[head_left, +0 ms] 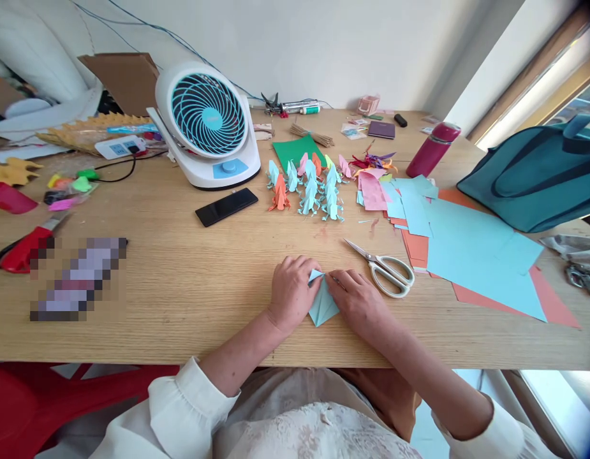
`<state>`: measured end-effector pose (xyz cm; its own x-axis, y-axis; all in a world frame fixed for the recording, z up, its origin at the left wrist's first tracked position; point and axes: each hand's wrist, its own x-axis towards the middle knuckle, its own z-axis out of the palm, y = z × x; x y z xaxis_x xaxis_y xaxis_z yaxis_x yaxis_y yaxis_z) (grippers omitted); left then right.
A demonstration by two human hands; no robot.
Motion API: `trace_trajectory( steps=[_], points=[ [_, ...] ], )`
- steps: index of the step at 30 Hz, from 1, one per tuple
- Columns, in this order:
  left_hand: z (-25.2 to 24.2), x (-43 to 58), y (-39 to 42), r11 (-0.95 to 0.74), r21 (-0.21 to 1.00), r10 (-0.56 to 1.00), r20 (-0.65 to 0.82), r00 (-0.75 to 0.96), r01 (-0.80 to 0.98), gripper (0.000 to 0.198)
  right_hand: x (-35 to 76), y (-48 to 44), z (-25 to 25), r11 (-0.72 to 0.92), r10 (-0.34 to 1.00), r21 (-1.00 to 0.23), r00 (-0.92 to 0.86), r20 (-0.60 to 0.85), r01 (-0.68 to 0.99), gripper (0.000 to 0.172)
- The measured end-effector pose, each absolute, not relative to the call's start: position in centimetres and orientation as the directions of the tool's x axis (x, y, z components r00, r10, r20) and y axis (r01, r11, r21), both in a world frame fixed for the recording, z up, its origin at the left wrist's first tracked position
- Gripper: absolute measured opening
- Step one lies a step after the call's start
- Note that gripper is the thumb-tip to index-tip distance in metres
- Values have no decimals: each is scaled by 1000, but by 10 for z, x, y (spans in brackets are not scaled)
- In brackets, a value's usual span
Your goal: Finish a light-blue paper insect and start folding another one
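Note:
A light blue folded paper [324, 308] lies on the wooden table near its front edge, its lower end coming to a point and creases showing on it. My left hand [293, 290] is closed on the paper's left upper side, fingers curled and thumb at the fold. On the other side my right hand [359, 298] grips the upper right part, fingers bent over it. Both hands partly cover the paper. Just right of them rest scissors [388, 271] with white handles, blades pointing up and left. Beyond the hands stand several folded paper figures [310, 191] in blue, orange and pink.
A white fan [208, 118] and a black phone [226, 207] are at the left. Blue and orange paper sheets [476, 261] spread across the right, by a magenta bottle [433, 150] and a teal bag [534, 172]. A red-handled cutter [27, 250] lies far left.

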<state>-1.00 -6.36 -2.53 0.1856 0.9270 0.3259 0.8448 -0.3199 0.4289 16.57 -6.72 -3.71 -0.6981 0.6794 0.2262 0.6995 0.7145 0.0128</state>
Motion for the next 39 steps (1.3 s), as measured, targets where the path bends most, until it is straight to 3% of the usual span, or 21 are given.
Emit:
trace_trajectory(
  steps=[7, 15, 22, 39],
  points=[
    [-21, -24, -76, -551, 160, 812, 332, 481, 819, 14, 168, -66, -36, 712, 689, -19, -692, 213, 702, 22],
    [-23, -46, -73, -758, -27, 594, 386, 706, 652, 21, 170, -65, -35, 713, 694, -91, -680, 237, 695, 26],
    [-24, -54, -69, -846, -52, 471, 391, 791, 530, 21, 172, -64, -33, 727, 681, -209, -648, 341, 654, 22],
    [-28, -65, -59, -937, 38, 336, 377, 863, 348, 27, 181, -51, -33, 795, 605, -207, -721, 338, 570, 27]
  ],
)
